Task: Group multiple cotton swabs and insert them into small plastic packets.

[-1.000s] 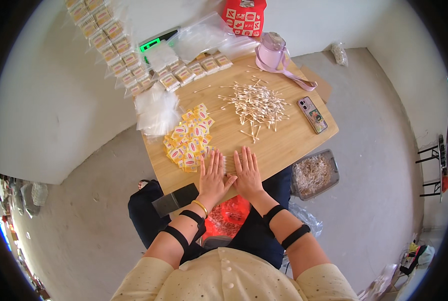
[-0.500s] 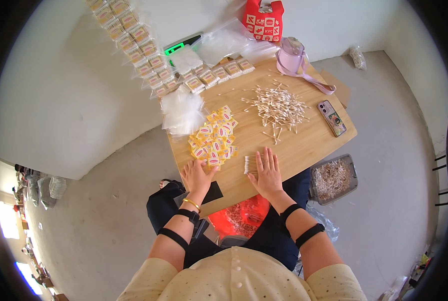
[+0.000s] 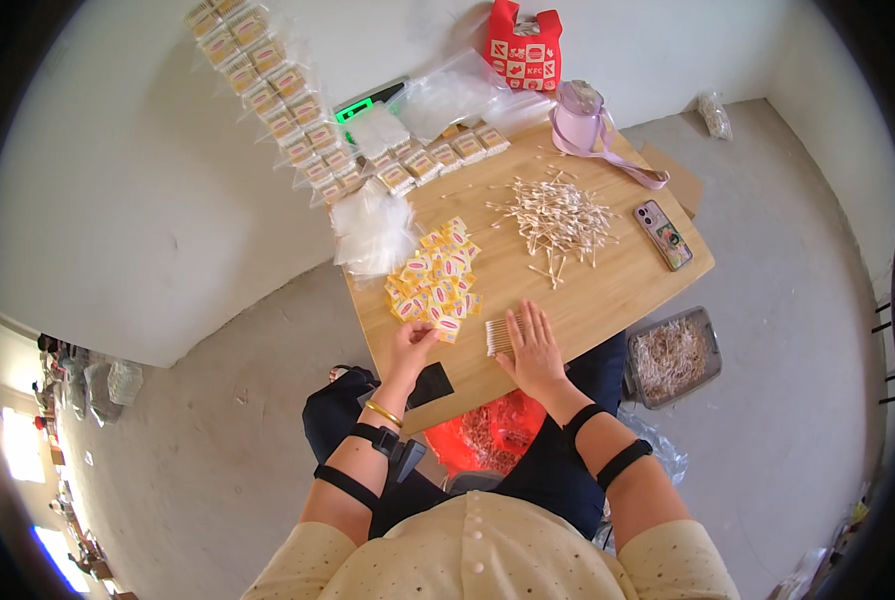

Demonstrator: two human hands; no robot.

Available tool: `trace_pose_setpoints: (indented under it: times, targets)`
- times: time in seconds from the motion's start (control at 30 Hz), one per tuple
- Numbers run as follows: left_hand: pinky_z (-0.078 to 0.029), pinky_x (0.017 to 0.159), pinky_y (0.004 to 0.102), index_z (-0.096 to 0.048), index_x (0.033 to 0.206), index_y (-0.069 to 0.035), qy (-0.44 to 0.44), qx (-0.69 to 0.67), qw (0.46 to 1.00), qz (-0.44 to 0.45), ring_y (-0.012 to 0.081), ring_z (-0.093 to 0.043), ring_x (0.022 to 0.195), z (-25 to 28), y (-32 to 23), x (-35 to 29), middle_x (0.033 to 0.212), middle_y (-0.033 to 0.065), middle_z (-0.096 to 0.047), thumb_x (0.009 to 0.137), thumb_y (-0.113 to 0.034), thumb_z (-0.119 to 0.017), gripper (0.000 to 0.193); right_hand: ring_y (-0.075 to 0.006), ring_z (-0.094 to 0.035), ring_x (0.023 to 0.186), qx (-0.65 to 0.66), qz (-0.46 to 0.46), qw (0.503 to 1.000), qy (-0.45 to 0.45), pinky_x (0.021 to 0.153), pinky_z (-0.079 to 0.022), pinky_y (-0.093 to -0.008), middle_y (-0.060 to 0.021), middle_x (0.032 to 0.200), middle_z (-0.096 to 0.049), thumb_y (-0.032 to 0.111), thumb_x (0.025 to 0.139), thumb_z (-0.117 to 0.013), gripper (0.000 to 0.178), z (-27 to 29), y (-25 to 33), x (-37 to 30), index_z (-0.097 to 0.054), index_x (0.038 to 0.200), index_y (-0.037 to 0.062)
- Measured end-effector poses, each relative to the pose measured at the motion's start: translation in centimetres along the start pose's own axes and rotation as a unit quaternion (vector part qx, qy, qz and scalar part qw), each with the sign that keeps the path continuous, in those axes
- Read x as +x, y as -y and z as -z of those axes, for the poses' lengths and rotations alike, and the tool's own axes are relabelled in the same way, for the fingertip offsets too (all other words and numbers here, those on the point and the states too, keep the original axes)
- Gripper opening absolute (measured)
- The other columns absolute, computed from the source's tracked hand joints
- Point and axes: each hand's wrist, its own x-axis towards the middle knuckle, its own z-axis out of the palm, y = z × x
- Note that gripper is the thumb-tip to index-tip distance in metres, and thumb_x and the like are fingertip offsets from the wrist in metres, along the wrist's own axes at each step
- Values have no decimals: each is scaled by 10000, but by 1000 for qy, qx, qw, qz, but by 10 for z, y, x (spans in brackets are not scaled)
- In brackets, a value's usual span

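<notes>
My left hand pinches a small yellow-and-white printed card at the near edge of a loose pile of such cards. Flat on the table, with fingers stretched, my right hand rests at the right end of a neat row of cotton swabs. Its palm and fingers partly cover that row. Beyond it lies a loose heap of cotton swabs. Clear plastic bags are stacked behind the cards.
Packed swab packets line the table's back edge; more are stacked at far left. A pink bottle, a phone and a red bag stand or lie around. Below are a swab-filled bin and red plastic bag.
My left hand has closed from spread fingers into a pinch on a card and shifted slightly right. My right hand stays flat beside the swab row. The view has shifted a little.
</notes>
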Motion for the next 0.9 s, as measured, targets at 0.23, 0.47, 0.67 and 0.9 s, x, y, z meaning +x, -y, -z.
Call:
trace_pose_setpoints:
  times: [0.23,0.47,0.67,0.9]
  targets:
    - [-551,705,280,-694,955,-18,101,129,983,-79,130,-687,751,-24,17,4,831,50,-729,880,-111,-773,143,-394,-154,1564,15,47,998,29,1277,-124,-490,-282,1653,-197,500,982,-557,834,4,37,-6,-269,1590,6]
    - [-538,653,284,-681,977,-41,58,246,959,-128,127,-664,696,-48,5,-5,789,39,-703,872,-121,-782,166,-387,-151,1566,27,44,998,27,1276,-124,-491,-276,1653,-198,509,973,-568,843,4,33,-7,-275,1588,14]
    - [-540,652,300,-702,980,-56,63,268,953,-128,156,-679,694,-48,-2,-8,787,41,-718,878,-160,-771,162,-387,-149,1566,26,44,998,27,1275,-120,-492,-275,1654,-198,521,970,-567,849,5,34,-6,-273,1591,23]
    - [-547,661,304,-708,973,-48,59,259,953,-147,159,-687,704,-48,-1,-10,794,53,-723,877,-148,-767,152,-398,-146,1565,25,52,998,23,1273,-119,-500,-288,1652,-194,525,973,-561,833,7,32,-7,-271,1604,66]
